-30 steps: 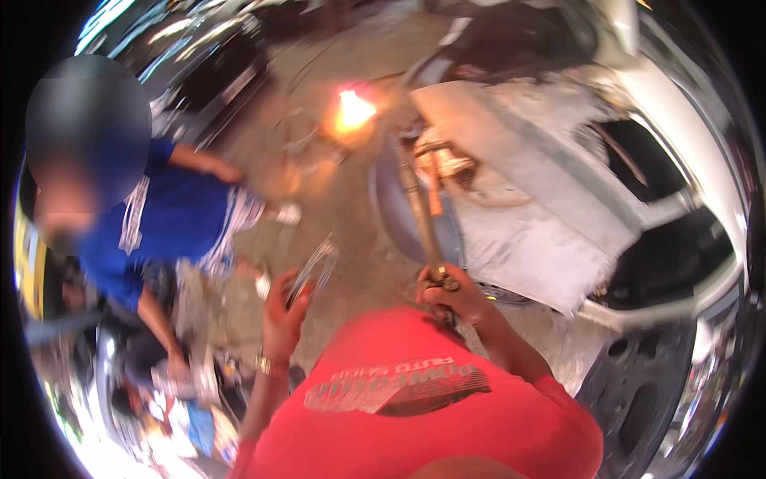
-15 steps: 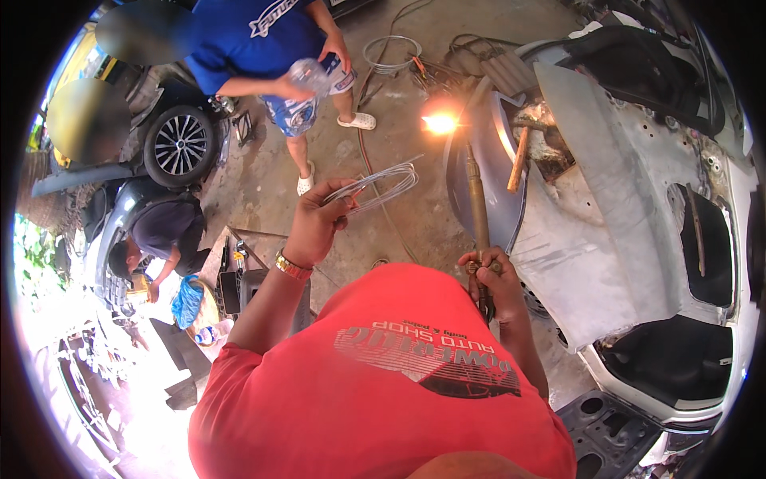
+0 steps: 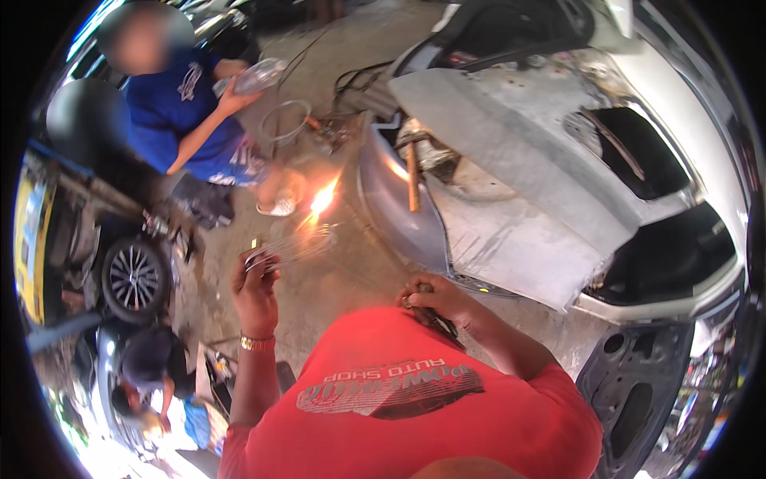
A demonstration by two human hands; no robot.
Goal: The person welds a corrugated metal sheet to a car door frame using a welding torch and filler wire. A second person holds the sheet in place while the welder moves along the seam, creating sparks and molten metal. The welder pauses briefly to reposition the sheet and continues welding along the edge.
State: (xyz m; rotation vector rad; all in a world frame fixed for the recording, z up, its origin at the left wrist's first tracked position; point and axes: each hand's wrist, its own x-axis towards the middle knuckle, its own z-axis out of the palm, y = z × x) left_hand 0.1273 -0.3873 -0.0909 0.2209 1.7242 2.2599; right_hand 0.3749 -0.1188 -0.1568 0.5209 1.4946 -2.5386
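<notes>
My left hand (image 3: 257,295), with a gold watch on its wrist, is closed around a looped bundle of thin metal wire (image 3: 297,248). A small yellowish piece shows at its fingertips, too small to name. My right hand (image 3: 447,302) grips a gas torch (image 3: 421,290) by its valve end, close to my red shirt. Motion blur hides most of the torch's tube. Its bright orange flame (image 3: 323,199) burns just beyond the wire's far end; whether they touch I cannot tell.
A grey curved car panel (image 3: 387,203) and a wooden-handled hammer (image 3: 413,176) lie by the white car body (image 3: 511,215) on the right. A person in blue (image 3: 179,104) holds a clear bottle (image 3: 262,76); another person (image 3: 152,359) crouches left, below a wheel (image 3: 136,279).
My view has turned to the right. The torch has swung left, bringing its flame close to the wire in my left hand. The person in blue has raised the bottle.
</notes>
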